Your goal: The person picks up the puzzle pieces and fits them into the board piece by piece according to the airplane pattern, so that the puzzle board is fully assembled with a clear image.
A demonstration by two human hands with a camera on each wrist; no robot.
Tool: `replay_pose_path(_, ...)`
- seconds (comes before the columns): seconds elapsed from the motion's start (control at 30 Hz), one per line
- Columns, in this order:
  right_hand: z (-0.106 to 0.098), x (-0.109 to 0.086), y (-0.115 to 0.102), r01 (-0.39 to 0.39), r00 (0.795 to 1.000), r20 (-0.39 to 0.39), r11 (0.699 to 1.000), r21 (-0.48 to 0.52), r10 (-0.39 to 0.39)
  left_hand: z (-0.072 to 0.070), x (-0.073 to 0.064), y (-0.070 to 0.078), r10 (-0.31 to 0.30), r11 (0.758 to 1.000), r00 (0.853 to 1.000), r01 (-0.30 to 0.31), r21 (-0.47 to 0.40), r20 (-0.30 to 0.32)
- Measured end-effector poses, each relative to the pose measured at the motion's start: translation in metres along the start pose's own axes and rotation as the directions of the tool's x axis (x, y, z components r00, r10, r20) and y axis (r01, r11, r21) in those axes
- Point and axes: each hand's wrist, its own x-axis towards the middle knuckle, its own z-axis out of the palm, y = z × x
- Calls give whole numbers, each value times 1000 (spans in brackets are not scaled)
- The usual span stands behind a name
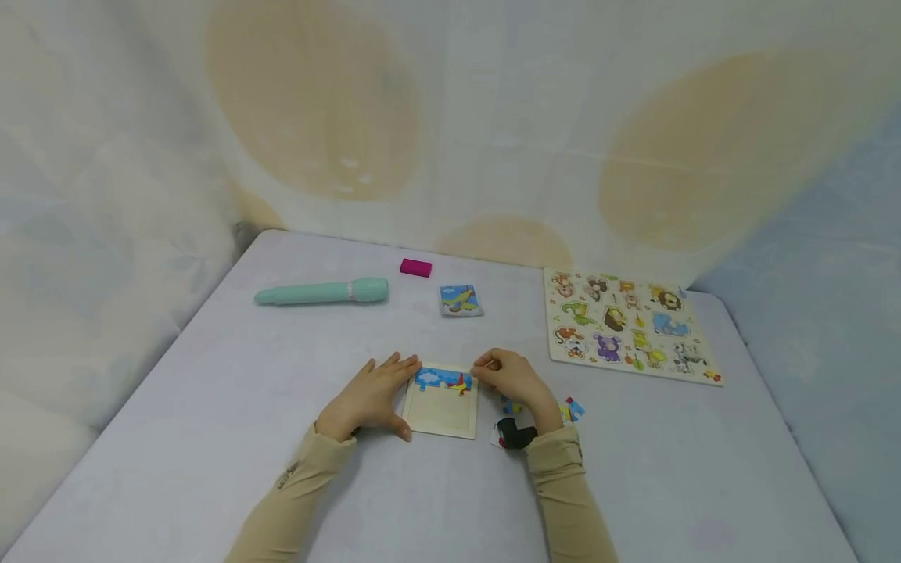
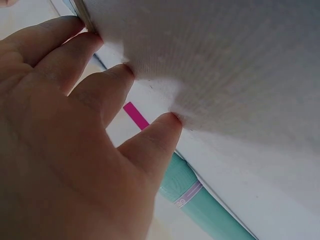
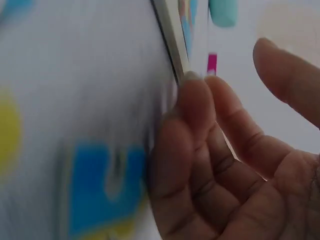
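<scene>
A small wooden puzzle board point(image 1: 443, 418) lies on the table, with blue sky pieces and a red-and-yellow piece along its top. My left hand point(image 1: 371, 395) rests at the board's left side, fingers spread and thumb apart; in the left wrist view, two fingertips touch the board edge point(image 2: 85, 16). At the upper right corner is my right hand point(image 1: 512, 378). Its bent fingertips touch the board's edge point(image 3: 172, 37) in the right wrist view, while the thumb stands away. Beside the right wrist lie loose puzzle pieces point(image 1: 575, 409), partly covered by the arm.
Farther back are a mint-green pen-shaped object point(image 1: 320, 292), a magenta block point(image 1: 416, 267) and a small airplane picture point(image 1: 461, 300). A large animal puzzle board point(image 1: 626, 324) lies at the back right. Patterned fabric point(image 1: 493, 117) hangs behind the table.
</scene>
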Motion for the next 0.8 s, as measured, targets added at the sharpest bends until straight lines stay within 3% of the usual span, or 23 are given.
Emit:
replay_pose_path(0.17,-25,-13,8,7,1000,2,998,-61,-7,0,1,0,1,1000,1000,-1,4,-5)
replay_pose_path(0.3,-34,-23,14,-30,999,12,997,-69,31,0,0,0,5,1000,1000,-5,2,-9)
replay_pose_path(0.6,-26,-27,19,-54,995,75,981,-184,69,4,-2,-2,-6,1000,1000,6,-19,1)
replay_pose_path(0.8,-25,-28,14,-55,996,52,969,-239,70,1,0,-1,8,1000,1000,-8,7,-3)
